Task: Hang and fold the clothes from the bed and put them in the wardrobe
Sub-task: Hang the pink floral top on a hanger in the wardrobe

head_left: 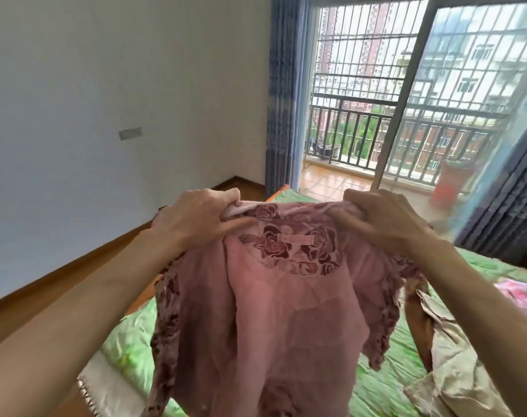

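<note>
White wall, wooden floor, blue curtains flanking a barred balcony door letting in daylight.

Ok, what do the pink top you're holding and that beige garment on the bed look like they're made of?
Pink top: thin, semi-sheer matte fabric with darker velvety rose patterning; light shows through it. Possibly burnout velvet. Beige garment: smooth and glossy, satin-like, with bright highlights along its creases. The fibre of either cannot be told.

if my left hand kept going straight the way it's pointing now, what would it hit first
Probably your right hand. The left hand points rightward along the pink top's collar, which both hands grip; only that fabric lies between them, though depth is unclear.
</note>
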`<state>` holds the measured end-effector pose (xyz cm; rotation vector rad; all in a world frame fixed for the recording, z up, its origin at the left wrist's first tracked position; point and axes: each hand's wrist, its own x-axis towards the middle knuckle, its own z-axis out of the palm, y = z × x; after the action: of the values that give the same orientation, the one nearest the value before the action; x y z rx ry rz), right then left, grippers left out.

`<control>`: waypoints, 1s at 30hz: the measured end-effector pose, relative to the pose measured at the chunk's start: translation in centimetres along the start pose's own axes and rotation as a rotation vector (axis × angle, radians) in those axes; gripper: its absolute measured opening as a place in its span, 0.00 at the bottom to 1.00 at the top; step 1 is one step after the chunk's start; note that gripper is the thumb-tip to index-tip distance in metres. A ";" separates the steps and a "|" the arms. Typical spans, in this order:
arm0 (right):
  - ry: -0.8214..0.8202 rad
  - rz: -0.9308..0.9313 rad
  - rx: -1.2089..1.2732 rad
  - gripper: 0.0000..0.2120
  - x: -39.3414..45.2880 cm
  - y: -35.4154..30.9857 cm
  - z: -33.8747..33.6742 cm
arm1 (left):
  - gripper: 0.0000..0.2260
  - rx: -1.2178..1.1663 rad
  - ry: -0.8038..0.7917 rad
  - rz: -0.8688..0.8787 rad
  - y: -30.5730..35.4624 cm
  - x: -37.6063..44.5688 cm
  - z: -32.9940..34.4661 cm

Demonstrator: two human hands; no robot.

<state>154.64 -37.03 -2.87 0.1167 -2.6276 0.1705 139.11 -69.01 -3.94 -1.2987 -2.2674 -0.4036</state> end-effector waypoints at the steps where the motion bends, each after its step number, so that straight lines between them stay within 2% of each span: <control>1: 0.002 -0.018 0.007 0.25 0.9 -1.1 0.3 | 0.28 0.005 0.005 -0.025 -0.7 -0.8 -0.8; 4: 0.012 -0.079 0.036 0.23 3.5 -4.4 1.3 | 0.23 0.009 0.021 -0.127 -2.9 -3.6 -2.9; 10: 0.053 -0.210 0.136 0.20 9.3 -11.6 4.5 | 0.20 0.028 0.026 -0.306 -7.7 -9.5 -7.5; 13: 0.113 -0.251 0.155 0.19 11.9 -15.1 6.4 | 0.19 0.021 0.086 -0.352 -10.3 -12.0 -9.2; 19: 0.230 -0.273 0.206 0.24 16.8 -21.5 10.2 | 0.23 0.094 0.176 -0.410 -15.9 -16.8 -11.9; 22: 0.273 -0.301 0.239 0.23 18.5 -25.4 11.4 | 0.20 0.121 0.214 -0.440 -18.4 -19.2 -13.4; 26: 0.216 -0.353 0.269 0.22 21.1 -30.7 12.9 | 0.18 0.083 0.241 -0.590 -21.0 -22.1 -15.5; 28: 0.162 -0.378 0.268 0.23 22.7 -33.0 13.9 | 0.22 0.010 0.261 -0.671 -22.1 -23.5 -16.7; 30: 0.113 -0.395 0.266 0.25 24.1 -35.3 14.8 | 0.28 -0.044 0.211 -0.727 -22.8 -24.9 -18.3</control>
<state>130.56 -75.27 -0.43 0.6885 -2.4009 0.3740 134.89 -107.19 -2.58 -0.3737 -2.4821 -0.7942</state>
